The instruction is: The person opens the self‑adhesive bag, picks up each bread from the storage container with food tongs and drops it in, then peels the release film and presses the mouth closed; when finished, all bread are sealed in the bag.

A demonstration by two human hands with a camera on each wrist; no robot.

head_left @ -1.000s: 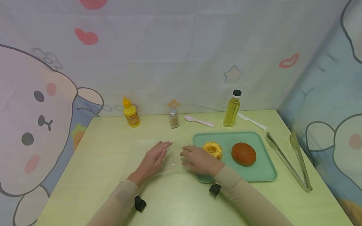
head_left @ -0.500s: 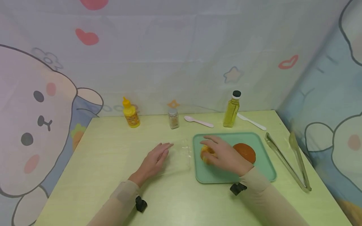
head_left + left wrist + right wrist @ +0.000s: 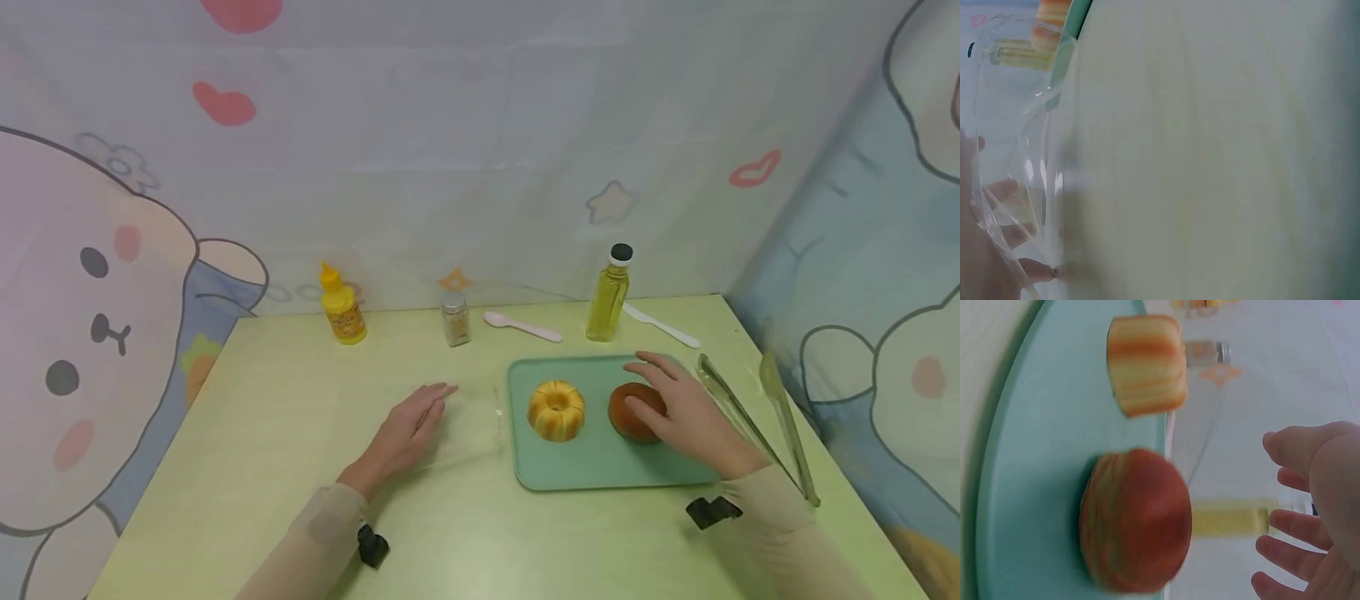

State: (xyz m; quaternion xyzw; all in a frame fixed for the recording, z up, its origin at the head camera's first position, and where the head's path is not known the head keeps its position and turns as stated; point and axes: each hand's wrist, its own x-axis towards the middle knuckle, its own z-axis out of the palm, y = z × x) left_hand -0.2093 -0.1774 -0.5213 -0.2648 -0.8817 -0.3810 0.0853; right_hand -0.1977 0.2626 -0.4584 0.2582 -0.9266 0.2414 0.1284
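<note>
My left hand lies flat and open on the yellow-green table, its fingers resting on a clear plastic bag. In the left wrist view the bag curves over my fingers. My right hand hovers open with fingers spread over a round brown bun on the teal tray. The right wrist view shows a gap between my fingers and the bun. A yellow ring cake sits on the tray's left half, also seen in the right wrist view.
Metal tongs lie right of the tray. Along the back stand a yellow squeeze bottle, a small spice jar, a pink spoon, an oil bottle and a white knife. Printed curtains wall the table behind and at the right.
My right hand moved right, from the tray's left edge, across the ring cake, to above the brown bun. The left hand stayed on the plastic bag.
</note>
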